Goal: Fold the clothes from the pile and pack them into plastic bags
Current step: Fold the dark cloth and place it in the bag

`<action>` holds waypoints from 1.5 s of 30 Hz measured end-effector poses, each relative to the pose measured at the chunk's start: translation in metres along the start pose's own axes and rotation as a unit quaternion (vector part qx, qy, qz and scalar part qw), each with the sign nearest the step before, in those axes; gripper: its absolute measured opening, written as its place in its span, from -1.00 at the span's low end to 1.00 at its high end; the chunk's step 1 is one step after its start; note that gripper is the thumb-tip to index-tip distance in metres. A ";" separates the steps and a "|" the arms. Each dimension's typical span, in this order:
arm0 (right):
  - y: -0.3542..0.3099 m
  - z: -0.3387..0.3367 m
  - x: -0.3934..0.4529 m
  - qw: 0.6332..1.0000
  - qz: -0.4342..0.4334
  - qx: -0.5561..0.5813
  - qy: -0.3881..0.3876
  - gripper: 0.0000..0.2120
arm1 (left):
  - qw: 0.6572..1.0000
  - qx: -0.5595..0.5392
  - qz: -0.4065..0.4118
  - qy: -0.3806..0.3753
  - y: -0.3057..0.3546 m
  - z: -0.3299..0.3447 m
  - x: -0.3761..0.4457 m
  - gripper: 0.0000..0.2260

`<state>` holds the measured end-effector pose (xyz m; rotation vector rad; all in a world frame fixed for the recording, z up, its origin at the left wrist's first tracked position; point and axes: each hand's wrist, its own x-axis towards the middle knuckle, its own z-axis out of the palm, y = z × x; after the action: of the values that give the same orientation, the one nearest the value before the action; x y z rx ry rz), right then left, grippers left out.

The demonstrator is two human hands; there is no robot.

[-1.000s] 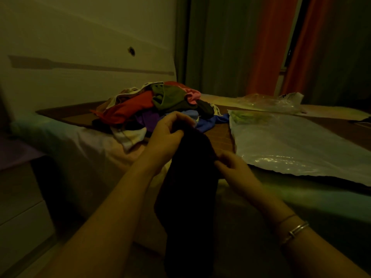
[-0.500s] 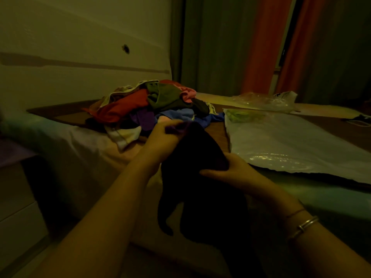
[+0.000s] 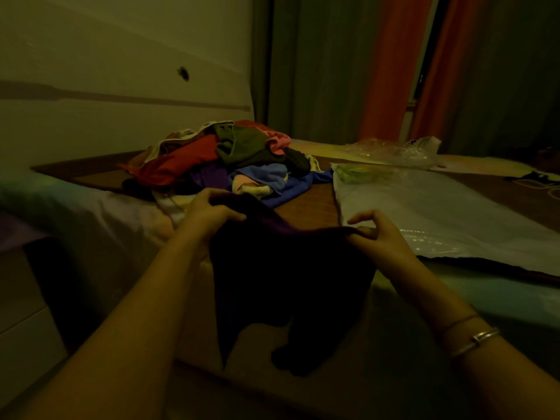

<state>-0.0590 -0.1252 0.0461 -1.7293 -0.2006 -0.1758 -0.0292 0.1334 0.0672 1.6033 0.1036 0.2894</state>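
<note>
A dark purple garment (image 3: 285, 268) hangs spread in front of the bed edge, held up by both hands. My left hand (image 3: 206, 216) grips its upper left corner. My right hand (image 3: 378, 237) pinches its upper right corner, with the forefinger lifted. Behind them on the bed lies a pile of clothes (image 3: 224, 162) in red, olive, pink, blue and purple. A large flat plastic bag (image 3: 439, 216) lies on the bed to the right, with something green showing at its far end.
Crumpled clear plastic bags (image 3: 397, 150) lie at the back of the bed (image 3: 91, 207). A pale headboard wall stands on the left, orange and grey curtains behind. The room is dim.
My hands have moved apart and spread the dark garment wide. My right hand went from the middle of the cloth to its right corner.
</note>
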 end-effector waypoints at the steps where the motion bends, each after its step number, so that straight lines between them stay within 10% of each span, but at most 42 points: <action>1: -0.001 0.001 0.000 1.000 -0.002 -0.003 -0.010 -0.82 | 0.997 0.038 -0.001 -0.071 0.002 0.002 -0.004 -0.64; 5: -0.006 0.013 0.002 0.995 -0.057 -0.054 -0.057 -0.87 | 0.946 0.156 0.007 -0.283 0.008 0.026 -0.024 -0.44; 9: -0.010 0.031 0.002 0.988 -0.113 -0.045 -0.095 -0.88 | 0.915 0.161 0.053 -0.367 -0.002 0.057 -0.029 -0.71; 23: 0.009 0.005 0.009 0.979 0.022 -0.187 -0.073 -0.82 | 0.986 -0.153 -0.033 0.061 -0.010 0.025 0.010 -0.87; 36: -0.007 0.024 0.011 0.993 0.074 0.084 0.029 -0.86 | 0.989 -0.080 -0.067 -0.106 0.009 0.042 -0.006 -0.75; 42: -0.022 0.040 0.008 0.949 0.035 0.300 -0.085 -0.63 | 0.983 -0.075 -0.041 -0.164 0.004 0.054 -0.019 -0.88; 45: -0.022 0.047 0.007 0.969 0.003 0.227 -0.100 -0.50 | 0.978 -0.110 -0.052 -0.170 0.007 0.053 -0.019 -0.84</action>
<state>-0.0568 -0.0754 0.0607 -1.2894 -0.3543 0.0494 -0.0353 0.0768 0.0701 1.3993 -0.1045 -0.0569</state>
